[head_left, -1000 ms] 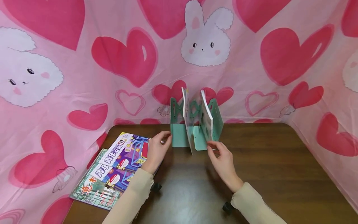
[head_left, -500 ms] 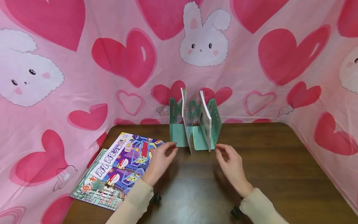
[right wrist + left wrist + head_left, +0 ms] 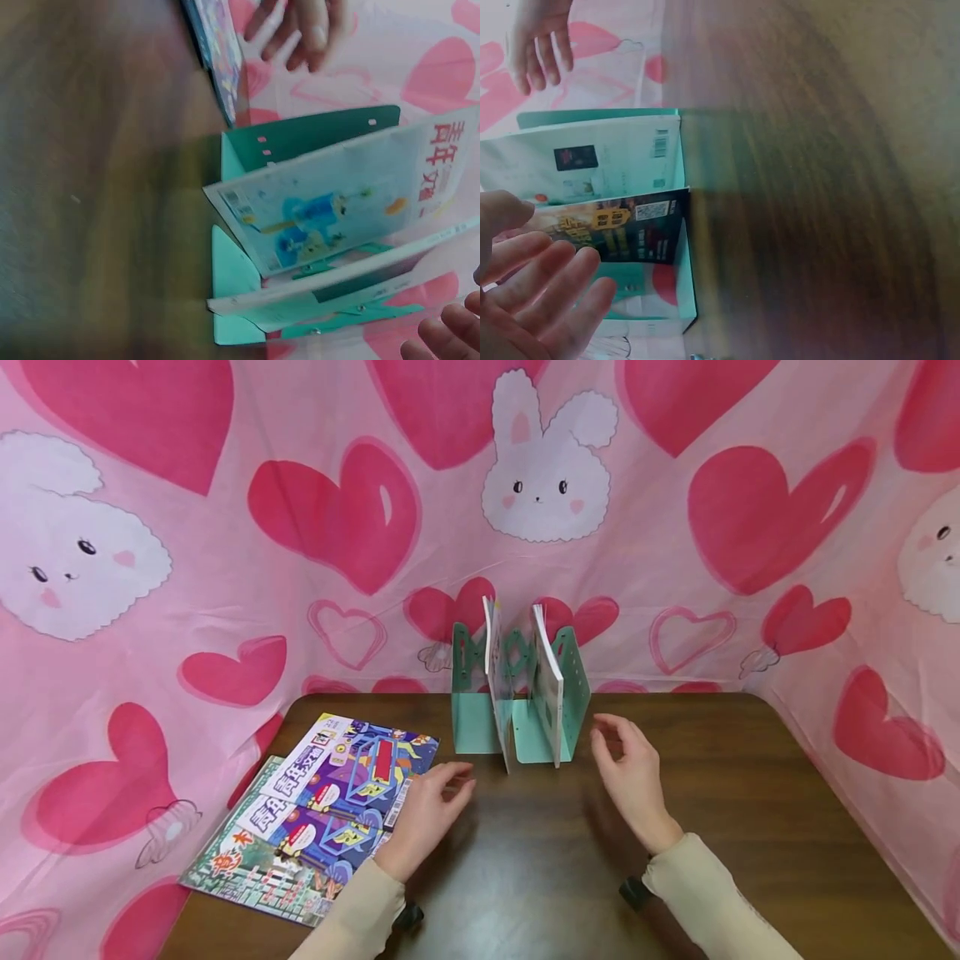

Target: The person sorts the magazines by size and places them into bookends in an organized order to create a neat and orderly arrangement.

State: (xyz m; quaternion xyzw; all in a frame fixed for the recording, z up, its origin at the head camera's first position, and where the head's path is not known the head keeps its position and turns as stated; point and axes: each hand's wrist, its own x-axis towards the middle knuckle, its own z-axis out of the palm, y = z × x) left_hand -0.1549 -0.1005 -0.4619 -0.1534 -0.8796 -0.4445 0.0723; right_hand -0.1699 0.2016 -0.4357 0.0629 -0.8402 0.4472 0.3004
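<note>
A green metal bookend rack [image 3: 476, 722] stands at the back of the table with two thin magazines upright in it. The left magazine [image 3: 498, 693] leans a little, and its front bottom corner sticks out past the rack base. Close to the right side panel stands the other magazine [image 3: 552, 693], whose pale cover [image 3: 622, 161] shows in the left wrist view. My left hand [image 3: 424, 818] holds nothing, fingers loosely bent, in front of the rack and beside the flat magazines. Right of the rack, my right hand [image 3: 632, 775] is also free, fingers relaxed and apart from the side panel.
Several magazines [image 3: 352, 777] lie overlapping on the left of the brown wooden table [image 3: 525, 877], purple covers over a green one [image 3: 277, 893]. A pink cloth [image 3: 652, 568] with hearts and rabbits hangs behind the table and along its sides.
My right hand has left the lower front edge of the right magazine and moved right. My left hand has drawn back from the rack's left panel toward me.
</note>
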